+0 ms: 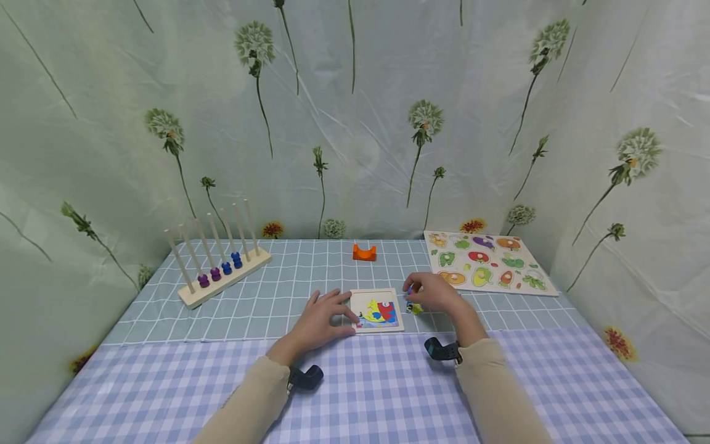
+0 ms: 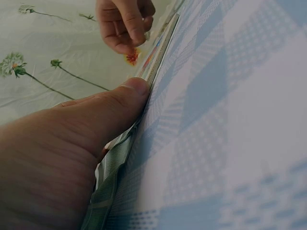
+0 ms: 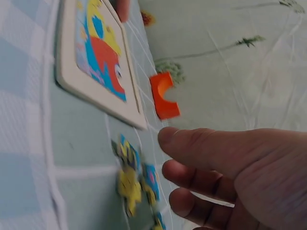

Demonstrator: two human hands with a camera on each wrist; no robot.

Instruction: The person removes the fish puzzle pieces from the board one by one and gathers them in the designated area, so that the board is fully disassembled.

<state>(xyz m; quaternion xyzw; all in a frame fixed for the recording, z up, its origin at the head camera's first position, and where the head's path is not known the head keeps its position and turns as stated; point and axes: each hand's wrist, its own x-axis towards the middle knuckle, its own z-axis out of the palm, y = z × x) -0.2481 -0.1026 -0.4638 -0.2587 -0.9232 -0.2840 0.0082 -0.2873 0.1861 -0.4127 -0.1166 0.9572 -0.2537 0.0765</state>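
Observation:
A wooden fish puzzle [image 1: 378, 330] in a pale frame lies flat, with red, yellow and blue pieces set in its lower part and bare backing above. My left hand [image 1: 327, 317] rests against its left side, fingers spread; in the left wrist view the thumb [image 2: 136, 86] touches the frame's edge. To the right of the frame, my right hand [image 1: 435, 293] hovers over several loose puzzle pieces [image 3: 129, 184], yellow and blue. The right thumb and fingertips [image 3: 168, 136] are bent slightly and apart, with no piece visible between them in the right wrist view.
An orange arched block [image 1: 364, 253] stands behind the puzzle. At the left is a wooden peg rack [image 1: 227, 283] with tall pegs and purple and blue beads. A vegetable puzzle board [image 1: 488, 262] lies at the back right, beyond the right hand. A patterned curtain hangs behind.

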